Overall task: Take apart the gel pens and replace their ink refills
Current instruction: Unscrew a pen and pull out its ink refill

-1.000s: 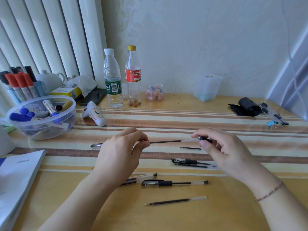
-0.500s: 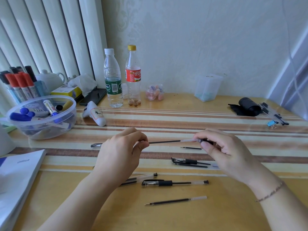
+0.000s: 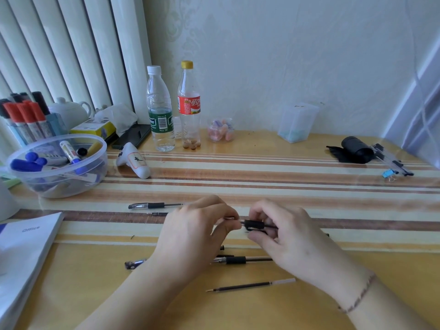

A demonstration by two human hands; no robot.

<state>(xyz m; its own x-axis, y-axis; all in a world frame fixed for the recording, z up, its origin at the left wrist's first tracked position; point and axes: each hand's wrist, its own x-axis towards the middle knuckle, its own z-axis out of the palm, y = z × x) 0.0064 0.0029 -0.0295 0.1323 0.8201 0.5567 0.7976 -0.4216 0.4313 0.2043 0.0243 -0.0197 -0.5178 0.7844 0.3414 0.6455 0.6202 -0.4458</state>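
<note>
Hands now close together over near table: refill, exposed between them a second ago, sits almost fully inside pen (image 3: pixel 256 225). Left hand (image 3: pixel 195 236) fingers pinch its tip end; right hand (image 3: pixel 283 234) fingers grip barrel. Insertion nearly complete.

head-worn camera, looking forward and down, close over table (image 3: pixel 309 294)

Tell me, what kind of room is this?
Probably a desk at home or in a small office. A clear tub of markers and two drink bottles stand on the striped desk, and a booklet marked "Office" lies beside them.
</note>
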